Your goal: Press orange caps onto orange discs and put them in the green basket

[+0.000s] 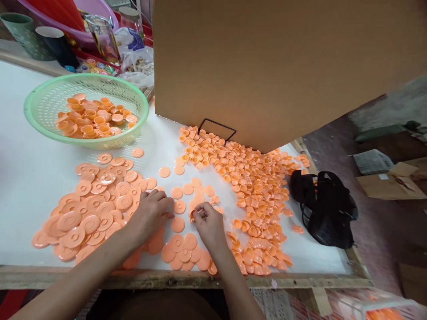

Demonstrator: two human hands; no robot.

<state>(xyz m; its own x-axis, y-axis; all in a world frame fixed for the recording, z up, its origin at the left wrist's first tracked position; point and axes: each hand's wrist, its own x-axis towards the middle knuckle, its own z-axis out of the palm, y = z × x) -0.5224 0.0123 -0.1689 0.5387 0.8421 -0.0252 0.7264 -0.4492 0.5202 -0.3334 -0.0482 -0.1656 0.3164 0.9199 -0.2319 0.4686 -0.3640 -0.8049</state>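
My left hand (pixel 151 212) is over the right edge of a pile of flat orange plastic discs (pixel 90 222) with raised rings. Its fingers are curled downward and together, hiding whatever is under the fingertips. My right hand (pixel 209 224) pinches a small orange plastic piece (pixel 192 216), mostly covered by thumb and fingers, just above the table. Between the hands lie several loose discs (pixel 178 224), and a flat cluster of discs (pixel 184 254) sits nearer the front edge. Right of my right hand spreads a heap of small orange cups (pixel 256 200).
A green mesh basket (pixel 43 129) holding orange cup-and-disc pieces stands at the back left. A large cardboard box (pixel 267 66) with a black wire loop (pixel 218 123) rises behind the cups. A black bag (pixel 325 213) rests at the right edge. Mugs (pixel 55 44) stand behind.
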